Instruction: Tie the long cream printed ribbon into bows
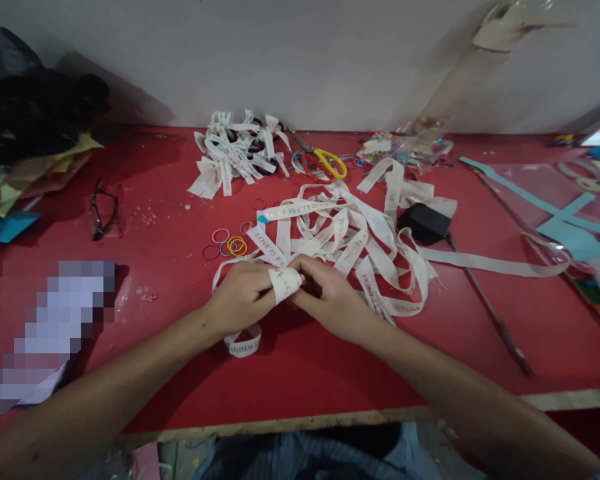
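A white ribbon (284,285) with gold lettering wraps over the thumb side of my left hand (243,293), and that hand is closed on it. My right hand (330,297) meets the left at the fingertips, pinching at the ribbon's right edge; exactly what lies between those fingertips is hidden. Below the left hand hangs a loop of ribbon (244,345) with "wishes" printed on it. Just beyond both hands spreads a tangled heap of printed white ribbons (350,233). Several coloured elastic bands (237,246) lie beyond my left hand.
Scissors (325,163) with red and yellow handles lie behind the heap, beside a pile of tied ribbon pieces (240,150). Eyeglasses (104,210) rest at left. A black object (424,223) and a thin rod (495,320) are at right on the red table (290,390).
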The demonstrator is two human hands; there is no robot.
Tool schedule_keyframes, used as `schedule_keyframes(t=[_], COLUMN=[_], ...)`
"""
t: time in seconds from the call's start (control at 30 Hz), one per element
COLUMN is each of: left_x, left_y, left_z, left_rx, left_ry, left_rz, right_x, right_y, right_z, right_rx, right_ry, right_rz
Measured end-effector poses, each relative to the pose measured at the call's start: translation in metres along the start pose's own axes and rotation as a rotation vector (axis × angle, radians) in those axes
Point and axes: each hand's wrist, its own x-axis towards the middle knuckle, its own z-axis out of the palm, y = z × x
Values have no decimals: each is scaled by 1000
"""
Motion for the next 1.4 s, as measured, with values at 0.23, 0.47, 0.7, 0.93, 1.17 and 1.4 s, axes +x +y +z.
schedule_keyframes(t=[0.23,0.47,0.7,0.93,1.17,1.4], left_x=[1,3,3,2,1,1], left_y=[1,1,2,0,-1,-2], left_z=[-1,-1,-1,0,-1,-1], left_rx=[0,-43,-29,-5,24,17], left_ry=[-82,-56,-59,-43,-84,-99], left_rz=[-98,-73,-79,-38,-43,-42], right_x=[0,-1,-1,0,0,0], right_y=[0,1,3,1,0,0], right_z=[-3,-4,-5,-5,-4,-5], right_rx=[-106,-116,-99,-99,-124,-134], right_ry=[-22,-43,-49,-45,-26,-37], right_rz=[-30,-34,-47,-43,-62,-46])
